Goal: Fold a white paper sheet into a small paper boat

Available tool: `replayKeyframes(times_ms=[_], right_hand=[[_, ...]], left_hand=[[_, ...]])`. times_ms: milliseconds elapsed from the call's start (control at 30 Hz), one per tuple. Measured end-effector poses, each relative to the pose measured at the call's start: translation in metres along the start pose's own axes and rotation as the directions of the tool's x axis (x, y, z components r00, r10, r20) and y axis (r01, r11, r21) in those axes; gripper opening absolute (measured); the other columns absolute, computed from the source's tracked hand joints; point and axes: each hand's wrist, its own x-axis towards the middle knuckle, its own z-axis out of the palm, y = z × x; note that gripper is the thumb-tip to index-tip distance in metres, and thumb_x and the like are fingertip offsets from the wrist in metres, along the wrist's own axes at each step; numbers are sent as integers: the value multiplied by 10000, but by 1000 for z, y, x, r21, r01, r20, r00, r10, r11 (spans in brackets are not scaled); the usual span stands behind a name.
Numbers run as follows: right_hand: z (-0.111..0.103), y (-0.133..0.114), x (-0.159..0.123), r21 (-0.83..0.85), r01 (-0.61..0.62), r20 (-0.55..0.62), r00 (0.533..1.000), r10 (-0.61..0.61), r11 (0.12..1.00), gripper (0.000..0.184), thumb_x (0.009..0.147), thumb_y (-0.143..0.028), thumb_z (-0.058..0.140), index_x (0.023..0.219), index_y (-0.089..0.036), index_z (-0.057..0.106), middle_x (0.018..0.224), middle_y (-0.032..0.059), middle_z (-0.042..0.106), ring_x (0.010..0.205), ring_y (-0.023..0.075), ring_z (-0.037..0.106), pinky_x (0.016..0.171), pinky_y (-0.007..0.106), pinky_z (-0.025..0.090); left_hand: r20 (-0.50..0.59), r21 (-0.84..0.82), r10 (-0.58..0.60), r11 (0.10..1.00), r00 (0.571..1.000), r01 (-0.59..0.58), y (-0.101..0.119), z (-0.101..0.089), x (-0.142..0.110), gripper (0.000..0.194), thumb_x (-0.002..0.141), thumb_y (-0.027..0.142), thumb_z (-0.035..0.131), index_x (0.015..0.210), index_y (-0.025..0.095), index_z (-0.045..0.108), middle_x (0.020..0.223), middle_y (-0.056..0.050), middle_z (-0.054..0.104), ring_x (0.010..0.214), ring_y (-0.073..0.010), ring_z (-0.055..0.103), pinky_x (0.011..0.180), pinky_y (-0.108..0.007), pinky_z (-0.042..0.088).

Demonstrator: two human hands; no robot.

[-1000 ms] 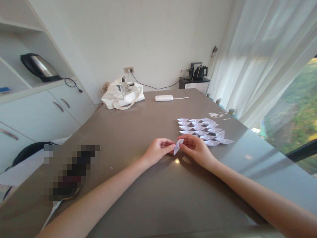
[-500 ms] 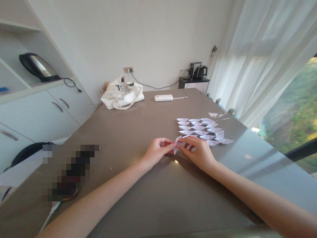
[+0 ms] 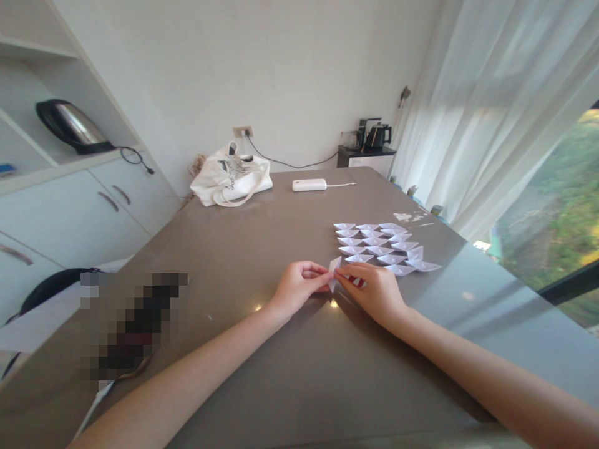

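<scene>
Between my two hands is a small folded white paper boat (image 3: 334, 267), held on end above the table. My left hand (image 3: 302, 285) pinches it from the left with thumb and fingers. From the right, my right hand (image 3: 372, 285) grips the same paper with its fingertips, which hide part of the folds. Just beyond my right hand, several white paper boats (image 3: 374, 241) stand in rows on the brown table (image 3: 281, 237). The closest boat (image 3: 359, 258) in the rows sits right behind my right knuckles.
A white bag (image 3: 210, 187) and a white power bank (image 3: 309, 185) with a short cable lie toward the far edge. Paper scraps (image 3: 408, 217) are at the right edge. A pixelated dark patch (image 3: 145, 318) covers something at the left edge. Curtains (image 3: 468, 125) hang on the right.
My right hand has dropped slightly and its fingers have closed in nearer the paper, uncovering the closest boat in the rows. My left hand has barely moved.
</scene>
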Motion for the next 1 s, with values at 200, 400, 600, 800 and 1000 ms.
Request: replayKeyframes(times_ms=[200,400,600,800,1000], right_hand=[[1,2,-2,-29,20,-2,1000,-20,999,147,827,-229,586,848,-198,728,811,36,726,605,128,632,564,199,444],[2,2,-2,-60,39,-13,999,-40,997,110,821,-243,620,835,-204,721,814,25,726,571,115,616,554,195,427],[0,2,-1,-74,71,-27,997,-73,995,113,834,-220,605,829,-198,716,790,20,719,574,113,609,549,189,406],[-2,1,-1,-61,63,-29,997,-64,996,154,850,-221,581,782,-185,714,731,27,700,605,127,608,565,197,406],[-1,2,0,-24,53,-31,998,-53,998,155,846,-221,581,767,-180,709,704,25,683,595,125,591,566,201,407]], left_hand=[[-6,-28,-1,1000,1000,1,-1,1,-1,386,560,361,826,770,85,656,723,-71,715,640,-127,660,690,-249,547],[9,-27,-9,1000,1000,10,-1,2,-1,384,558,366,827,762,90,654,708,-62,711,634,-124,658,685,-244,545],[29,-29,6,1000,1000,-6,-1,0,-2,351,597,356,813,772,96,656,720,-63,713,651,-126,662,699,-247,548],[46,-103,-6,995,999,11,1,-1,-2,316,613,326,806,765,91,659,702,-53,702,635,-116,657,707,-248,554],[24,-75,32,997,999,-30,1,-1,-3,279,609,283,807,743,95,649,684,-46,694,630,-119,654,688,-249,555]])
